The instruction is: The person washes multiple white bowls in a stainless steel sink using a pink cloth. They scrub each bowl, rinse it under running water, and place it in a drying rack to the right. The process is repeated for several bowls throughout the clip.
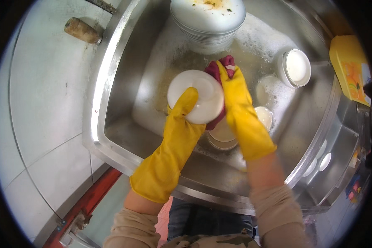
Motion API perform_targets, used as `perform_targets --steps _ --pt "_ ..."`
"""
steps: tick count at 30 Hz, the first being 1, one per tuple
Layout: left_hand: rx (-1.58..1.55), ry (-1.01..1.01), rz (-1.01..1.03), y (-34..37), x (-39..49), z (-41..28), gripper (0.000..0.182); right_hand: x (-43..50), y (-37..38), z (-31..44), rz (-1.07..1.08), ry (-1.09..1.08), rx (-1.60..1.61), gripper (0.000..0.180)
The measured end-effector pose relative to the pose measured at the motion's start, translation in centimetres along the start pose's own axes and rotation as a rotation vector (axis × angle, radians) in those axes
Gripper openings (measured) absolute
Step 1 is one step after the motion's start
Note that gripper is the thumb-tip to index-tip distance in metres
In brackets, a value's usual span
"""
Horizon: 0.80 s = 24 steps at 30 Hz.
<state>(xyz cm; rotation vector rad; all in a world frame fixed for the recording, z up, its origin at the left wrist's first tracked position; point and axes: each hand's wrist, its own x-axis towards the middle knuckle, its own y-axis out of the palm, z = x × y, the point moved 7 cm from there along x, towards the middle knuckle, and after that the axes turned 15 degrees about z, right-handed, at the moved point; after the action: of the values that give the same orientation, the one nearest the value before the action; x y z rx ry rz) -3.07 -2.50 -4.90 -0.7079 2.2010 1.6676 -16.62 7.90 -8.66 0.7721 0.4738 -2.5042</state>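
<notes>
My left hand (pixel 179 127), in a yellow rubber glove, grips a white bowl (pixel 206 93) with its base turned up and the thumb lying across it. Pressed along the bowl's right side is a dark red cloth (pixel 214 70), held in my gloved right hand (pixel 235 90). Both hands are over soapy water in a stainless steel sink (pixel 121 102). Partly under my right forearm, more white bowls (pixel 223 144) sit in the water below the held one. A small white dish (pixel 263 116) shows just right of the right glove.
A tall stack of plates (pixel 209 18) with food scraps on top stands at the sink's far side. Small nested bowls (pixel 297 68) lean near the right wall. A yellow bottle (pixel 348 68) stands past the rim. White dishes (pixel 325 161) lie in a second basin on the right.
</notes>
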Motion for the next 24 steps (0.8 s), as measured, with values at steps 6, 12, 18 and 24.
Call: perform_targets --steps 6,12,18,24 --pt "0.228 0.011 0.030 0.7 0.3 -1.0 0.058 4.4 -1.8 -5.1 -0.008 -0.065 -0.784 0.052" --pt "0.247 0.077 0.031 0.8 -0.3 -1.4 0.057 0.0 -2.5 -3.0 0.257 0.056 -0.280 0.049" --pt "0.136 -0.002 0.060 -0.3 0.6 -0.5 0.060 -9.7 2.3 5.5 0.330 -0.525 -0.075 0.043" --pt "0.091 0.016 0.096 0.4 0.2 -0.7 0.055 -5.9 4.2 2.6 0.262 -0.160 0.484 0.046"
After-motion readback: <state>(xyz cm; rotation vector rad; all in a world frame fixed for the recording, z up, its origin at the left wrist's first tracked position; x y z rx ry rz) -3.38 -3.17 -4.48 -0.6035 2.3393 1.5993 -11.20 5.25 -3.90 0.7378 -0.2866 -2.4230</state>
